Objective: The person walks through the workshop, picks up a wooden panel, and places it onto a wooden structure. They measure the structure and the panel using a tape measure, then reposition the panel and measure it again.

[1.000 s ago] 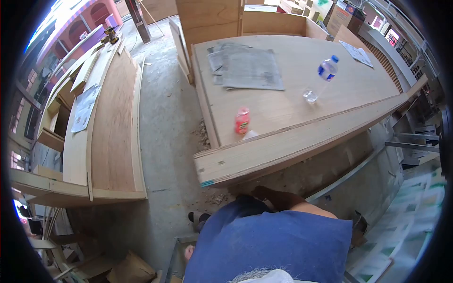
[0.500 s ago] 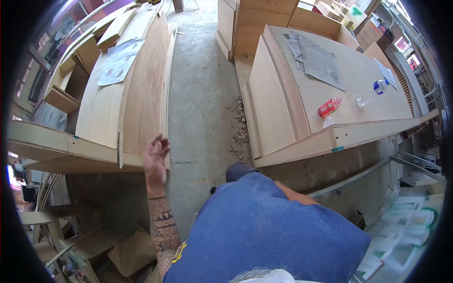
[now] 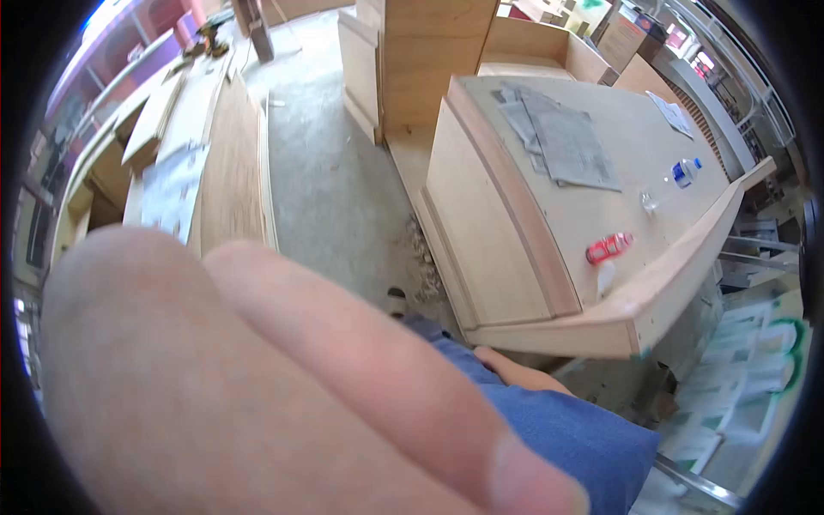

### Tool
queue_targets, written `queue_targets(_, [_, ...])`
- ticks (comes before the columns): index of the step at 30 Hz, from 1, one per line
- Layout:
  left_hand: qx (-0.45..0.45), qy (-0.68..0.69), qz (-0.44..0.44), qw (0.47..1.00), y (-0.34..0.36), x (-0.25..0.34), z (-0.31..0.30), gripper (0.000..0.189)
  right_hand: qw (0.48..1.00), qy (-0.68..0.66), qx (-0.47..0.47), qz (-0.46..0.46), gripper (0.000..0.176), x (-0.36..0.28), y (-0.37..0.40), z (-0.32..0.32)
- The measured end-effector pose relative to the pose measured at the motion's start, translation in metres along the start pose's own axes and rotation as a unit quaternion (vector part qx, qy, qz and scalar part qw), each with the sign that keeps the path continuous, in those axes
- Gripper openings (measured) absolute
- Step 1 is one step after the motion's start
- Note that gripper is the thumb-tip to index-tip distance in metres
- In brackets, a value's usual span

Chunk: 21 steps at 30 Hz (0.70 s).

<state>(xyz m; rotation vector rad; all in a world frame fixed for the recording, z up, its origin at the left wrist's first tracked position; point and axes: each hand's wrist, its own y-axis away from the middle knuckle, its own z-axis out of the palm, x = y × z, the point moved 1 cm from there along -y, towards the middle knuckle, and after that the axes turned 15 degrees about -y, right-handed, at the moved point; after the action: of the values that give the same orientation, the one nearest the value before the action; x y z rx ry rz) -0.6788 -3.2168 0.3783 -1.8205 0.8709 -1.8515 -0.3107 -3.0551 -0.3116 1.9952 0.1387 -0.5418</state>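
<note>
My left hand (image 3: 283, 369) fills the lower left of the view, very close to the lens and blurred. Two large digits lie side by side, and a nail shows at the lower right end of one. Whether they grip anything is not visible. Below the pale wooden cabinet, part of my right arm (image 3: 525, 375) shows beside my blue shirt (image 3: 584, 438); I cannot make out the right hand. On the cabinet top (image 3: 549, 223) nearest that arm lie a red-labelled bottle (image 3: 609, 248) and a clear plastic bottle with a blue cap (image 3: 684, 174).
Grey sheets (image 3: 571, 146) lie on the right cabinet. Another long wooden unit (image 3: 230, 163) stands at left, partly behind my hand, with a printed sheet (image 3: 172, 189) on it. Between them runs a concrete floor (image 3: 326, 189) with debris (image 3: 422, 262) along the right cabinet's base.
My left hand has risen from beside the left unit to right in front of the lens. The view has shifted, and the right cabinet now appears tilted.
</note>
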Motion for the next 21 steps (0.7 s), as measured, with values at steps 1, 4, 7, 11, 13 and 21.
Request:
queue_targets(1, [-0.010,0.015,-0.007,1.000,-0.013,-0.009,-0.010,0.029,1.000,-0.010,0.002,0.006,0.044,-0.013,-0.011,0.005])
queue_targets(4, [-0.028,0.063,-0.039,0.997,-0.064,-0.041,-0.060,0.025,0.999,-0.029,0.012,0.022,0.046,-0.058,-0.064,-0.011])
queue_targets(7, [-0.038,0.098,-0.068,0.992,-0.107,-0.068,-0.105,0.021,0.997,-0.055,0.021,0.048,0.048,-0.123,-0.116,-0.033])
queue_targets(11, [-0.039,0.144,-0.098,0.984,-0.154,-0.098,-0.151,0.017,0.982,-0.185,0.038,-0.023,0.031,-0.208,-0.149,-0.093])
queue_targets(13, [-0.035,0.168,-0.115,0.978,-0.174,-0.109,-0.172,0.015,0.968,-0.237,0.054,-0.055,0.031,-0.252,-0.163,-0.116])
queue_targets(21, [-0.027,0.221,-0.136,0.965,-0.229,-0.169,-0.287,0.012,0.952,-0.284,0.113,0.005,0.036,-0.342,-0.196,-0.139])
